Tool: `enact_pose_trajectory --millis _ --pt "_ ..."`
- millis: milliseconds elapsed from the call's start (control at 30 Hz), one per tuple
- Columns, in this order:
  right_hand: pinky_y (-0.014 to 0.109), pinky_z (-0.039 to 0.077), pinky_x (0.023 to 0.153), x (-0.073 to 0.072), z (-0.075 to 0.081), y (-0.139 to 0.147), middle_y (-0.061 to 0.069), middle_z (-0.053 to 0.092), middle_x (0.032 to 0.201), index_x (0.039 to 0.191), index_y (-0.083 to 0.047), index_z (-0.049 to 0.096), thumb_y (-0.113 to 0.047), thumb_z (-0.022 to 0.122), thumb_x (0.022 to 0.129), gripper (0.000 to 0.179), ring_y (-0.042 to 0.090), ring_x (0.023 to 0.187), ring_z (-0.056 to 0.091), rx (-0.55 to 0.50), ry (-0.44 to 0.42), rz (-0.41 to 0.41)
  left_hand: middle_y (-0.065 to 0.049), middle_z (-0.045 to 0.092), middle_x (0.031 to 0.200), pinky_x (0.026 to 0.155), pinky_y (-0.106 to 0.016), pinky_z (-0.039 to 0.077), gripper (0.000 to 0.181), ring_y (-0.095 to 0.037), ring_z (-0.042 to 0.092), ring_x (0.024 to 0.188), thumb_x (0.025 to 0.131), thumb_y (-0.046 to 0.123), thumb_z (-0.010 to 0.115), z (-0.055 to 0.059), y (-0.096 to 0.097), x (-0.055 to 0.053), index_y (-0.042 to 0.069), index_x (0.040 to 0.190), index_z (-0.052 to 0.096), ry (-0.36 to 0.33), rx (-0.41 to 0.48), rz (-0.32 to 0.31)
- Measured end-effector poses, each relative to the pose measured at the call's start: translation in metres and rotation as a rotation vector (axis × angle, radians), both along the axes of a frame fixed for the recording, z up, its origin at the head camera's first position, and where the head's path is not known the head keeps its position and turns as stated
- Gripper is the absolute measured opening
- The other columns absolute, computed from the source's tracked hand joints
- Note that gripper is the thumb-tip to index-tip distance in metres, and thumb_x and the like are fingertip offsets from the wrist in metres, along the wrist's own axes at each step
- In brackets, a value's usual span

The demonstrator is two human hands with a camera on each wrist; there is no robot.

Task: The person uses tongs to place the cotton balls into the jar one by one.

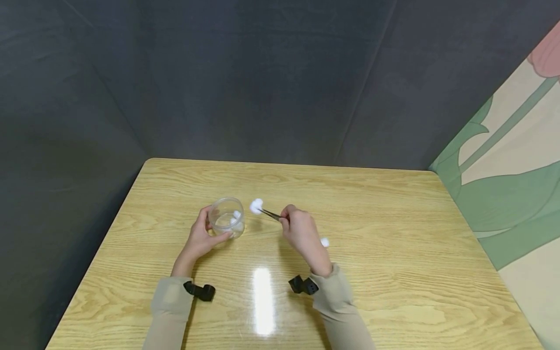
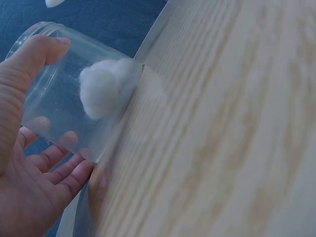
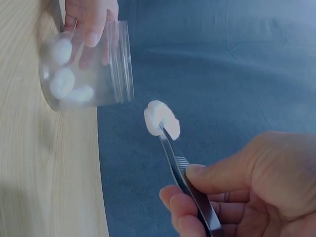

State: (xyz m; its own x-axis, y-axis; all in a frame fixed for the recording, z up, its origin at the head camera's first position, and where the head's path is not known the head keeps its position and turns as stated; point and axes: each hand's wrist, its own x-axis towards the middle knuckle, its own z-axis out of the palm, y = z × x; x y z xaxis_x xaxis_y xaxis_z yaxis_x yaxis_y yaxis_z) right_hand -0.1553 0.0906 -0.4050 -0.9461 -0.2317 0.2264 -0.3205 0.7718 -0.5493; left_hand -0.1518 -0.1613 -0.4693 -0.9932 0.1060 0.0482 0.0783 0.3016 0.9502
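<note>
My left hand (image 1: 201, 240) holds a clear, open-topped plastic jar (image 1: 224, 219) that stands on the table, thumb on the near side and fingers round the other. Several white cotton balls (image 3: 62, 83) lie at the jar's bottom. Between thumb and fingers, my right hand (image 1: 303, 233) pinches metal tweezers (image 3: 178, 170). Their tips grip a white cotton ball (image 1: 256, 206), raised above the table just right of the jar's rim. In the right wrist view this cotton looks two-lobed.
One loose cotton ball (image 1: 324, 242) lies on the wooden table (image 1: 393, 253), partly behind my right wrist. A dark cloth (image 1: 262, 87) hangs beyond the far edge, and a flower-patterned cloth (image 1: 516, 204) is at the right. Each wrist carries a black camera strap.
</note>
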Motion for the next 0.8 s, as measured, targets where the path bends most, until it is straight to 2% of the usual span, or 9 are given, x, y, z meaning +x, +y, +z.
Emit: enact_pose_trajectory --millis 367,600,800 --pt "0.023 0.04 0.047 -0.003 0.003 -0.011 0.008 0.061 0.07 0.083 -0.001 0.059 -0.001 0.061 0.089 0.006 0.012 0.053 0.048 -0.011 -0.027 0.039 -0.032 0.038 0.133 0.097 -0.054 0.035 0.078 -0.046 0.041 0.119 0.074 -0.003 0.074 -0.002 0.0 -0.001 -0.01 0.136 0.028 0.0 0.002 0.003" --pt "0.024 0.042 0.049 -0.006 0.002 -0.02 0.008 0.061 0.071 0.083 -0.002 0.059 -0.002 0.061 0.088 0.005 0.013 0.055 0.051 -0.011 -0.037 0.06 -0.026 0.04 0.135 0.1 -0.052 0.034 0.082 -0.04 0.04 0.122 0.072 0.002 0.079 -0.03 -0.007 -0.012 -0.003 0.138 0.03 -0.004 0.002 0.025" --pt "0.028 0.044 0.051 -0.008 0.0 -0.029 0.007 0.061 0.07 0.081 -0.003 0.059 -0.003 0.063 0.087 0.007 0.017 0.057 0.054 0.014 0.002 0.081 -0.023 0.042 0.133 0.098 -0.051 0.036 0.082 -0.04 0.044 0.119 0.071 0.004 0.08 -0.034 -0.007 -0.013 -0.001 0.137 0.031 0.023 0.003 0.025"
